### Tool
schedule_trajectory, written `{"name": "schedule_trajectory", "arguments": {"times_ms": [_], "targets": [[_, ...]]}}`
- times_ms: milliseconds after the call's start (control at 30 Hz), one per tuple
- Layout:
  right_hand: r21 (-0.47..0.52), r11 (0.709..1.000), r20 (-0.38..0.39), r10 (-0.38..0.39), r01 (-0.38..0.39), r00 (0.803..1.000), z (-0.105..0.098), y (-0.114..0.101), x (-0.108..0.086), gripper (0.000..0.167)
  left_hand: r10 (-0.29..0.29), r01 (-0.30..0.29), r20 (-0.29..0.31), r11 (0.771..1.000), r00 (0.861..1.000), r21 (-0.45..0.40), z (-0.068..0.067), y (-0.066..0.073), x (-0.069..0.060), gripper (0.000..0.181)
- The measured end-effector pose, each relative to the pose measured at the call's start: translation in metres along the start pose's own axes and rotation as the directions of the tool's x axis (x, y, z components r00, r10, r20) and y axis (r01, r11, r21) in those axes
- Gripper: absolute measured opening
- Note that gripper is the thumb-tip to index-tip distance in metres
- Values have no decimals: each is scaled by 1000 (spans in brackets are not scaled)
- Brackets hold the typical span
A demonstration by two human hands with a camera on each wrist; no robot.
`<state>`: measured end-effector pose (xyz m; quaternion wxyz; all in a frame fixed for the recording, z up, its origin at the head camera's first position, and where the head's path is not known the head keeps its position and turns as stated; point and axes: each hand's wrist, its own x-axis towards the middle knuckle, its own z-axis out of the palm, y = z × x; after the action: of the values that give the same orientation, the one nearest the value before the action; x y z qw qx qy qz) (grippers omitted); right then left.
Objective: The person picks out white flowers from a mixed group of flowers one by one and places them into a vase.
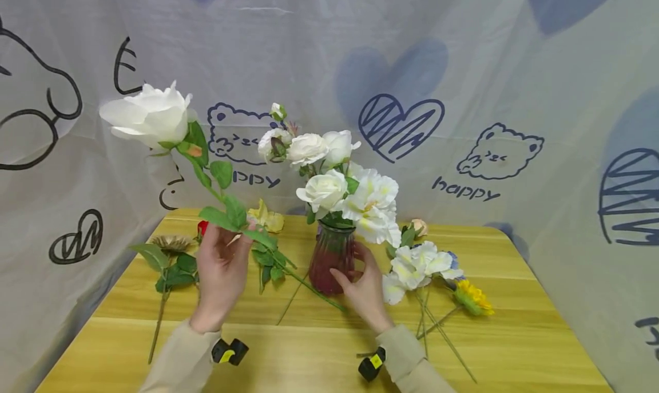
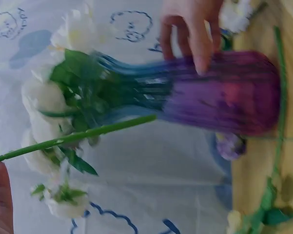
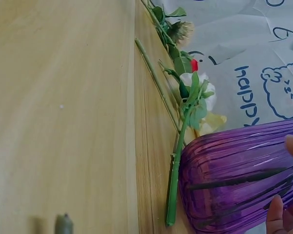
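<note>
My left hand (image 1: 222, 273) pinches the stem of a big white rose (image 1: 149, 115) at the left, its bloom raised and tilted left. In the left wrist view the bare end of this green stem (image 2: 102, 129) stands free in front of the vase, outside it. My right hand (image 1: 362, 284) holds the ribbed purple glass vase (image 1: 329, 264) by its right side, thumb in front and fingers round the side. Several white flowers (image 1: 324, 193) stand in the vase, their stems visible through the glass. The vase stands upright on the table.
Left of the vase on the wooden table (image 1: 278, 358) lie a beige flower (image 1: 172, 243), a yellow flower (image 1: 268, 217) and a green stem (image 3: 173, 190) along the vase's base. Right of it lie white flowers (image 1: 419, 264) and a sunflower (image 1: 472, 297). A printed curtain (image 1: 309, 50) hangs behind.
</note>
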<state>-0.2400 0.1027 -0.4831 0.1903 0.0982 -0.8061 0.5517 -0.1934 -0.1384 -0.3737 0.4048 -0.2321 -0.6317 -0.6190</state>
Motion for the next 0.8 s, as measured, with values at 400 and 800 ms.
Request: {"name": "schedule_trajectory", "arguments": {"times_ms": [400,800], "targets": [[-30,999,-23,21,-22,1000,3,1,0,66,139,-149,-82,980,987,-135,48,18,29,11],[-40,999,-28,10,-11,1000,3,2,0,67,141,-147,-65,984,988,-102,67,30,39,15]]}}
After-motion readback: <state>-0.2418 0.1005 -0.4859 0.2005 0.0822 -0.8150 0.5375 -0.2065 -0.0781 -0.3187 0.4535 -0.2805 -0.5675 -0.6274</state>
